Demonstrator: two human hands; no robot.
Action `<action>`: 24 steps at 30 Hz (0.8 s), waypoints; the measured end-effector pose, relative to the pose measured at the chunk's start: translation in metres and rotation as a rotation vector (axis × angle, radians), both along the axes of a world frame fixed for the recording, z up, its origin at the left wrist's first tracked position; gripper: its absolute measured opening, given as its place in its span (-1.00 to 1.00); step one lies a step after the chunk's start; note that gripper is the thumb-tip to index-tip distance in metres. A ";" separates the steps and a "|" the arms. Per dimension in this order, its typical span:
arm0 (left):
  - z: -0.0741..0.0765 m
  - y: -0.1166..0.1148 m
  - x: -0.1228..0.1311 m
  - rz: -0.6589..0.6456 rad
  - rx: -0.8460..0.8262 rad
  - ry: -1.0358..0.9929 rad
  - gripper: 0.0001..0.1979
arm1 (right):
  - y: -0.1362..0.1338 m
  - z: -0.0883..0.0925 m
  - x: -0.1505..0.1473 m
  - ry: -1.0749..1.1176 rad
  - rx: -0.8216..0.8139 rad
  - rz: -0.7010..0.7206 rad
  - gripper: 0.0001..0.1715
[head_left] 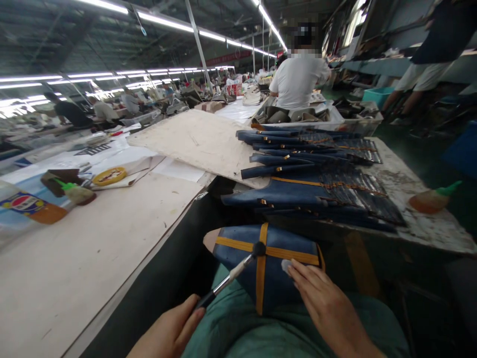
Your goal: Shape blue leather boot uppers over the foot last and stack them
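Blue pc. (276, 274), prob. at tapping step: L hand (181, 318) curled round hammer (234, 273); R hand (324, 293) near-flat, touching whitish bit (286, 266), grip unclear. Next tap likely needs pc. steady.

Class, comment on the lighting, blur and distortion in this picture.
Throughout the head view: ceiling lights glare white; distant workers look blurred; pixelation partly covers the person in white; the person at the right edge looks stretched and leaning; the hammer appears fairly clear.

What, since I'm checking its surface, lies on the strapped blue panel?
Orange straps cross the panel. The hammer head covers their crossing; the right hand, a whitish piece at its fingertips, hides part near the right edge.
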State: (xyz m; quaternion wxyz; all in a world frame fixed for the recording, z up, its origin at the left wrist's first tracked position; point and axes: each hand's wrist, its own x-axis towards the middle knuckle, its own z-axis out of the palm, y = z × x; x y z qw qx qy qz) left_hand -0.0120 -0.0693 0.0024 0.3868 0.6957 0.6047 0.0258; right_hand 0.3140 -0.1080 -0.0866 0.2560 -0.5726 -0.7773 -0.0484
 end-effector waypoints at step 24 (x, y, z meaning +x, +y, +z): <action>-0.003 0.026 -0.001 -0.015 0.113 0.045 -0.56 | -0.004 0.008 -0.001 0.030 -0.010 -0.068 -0.58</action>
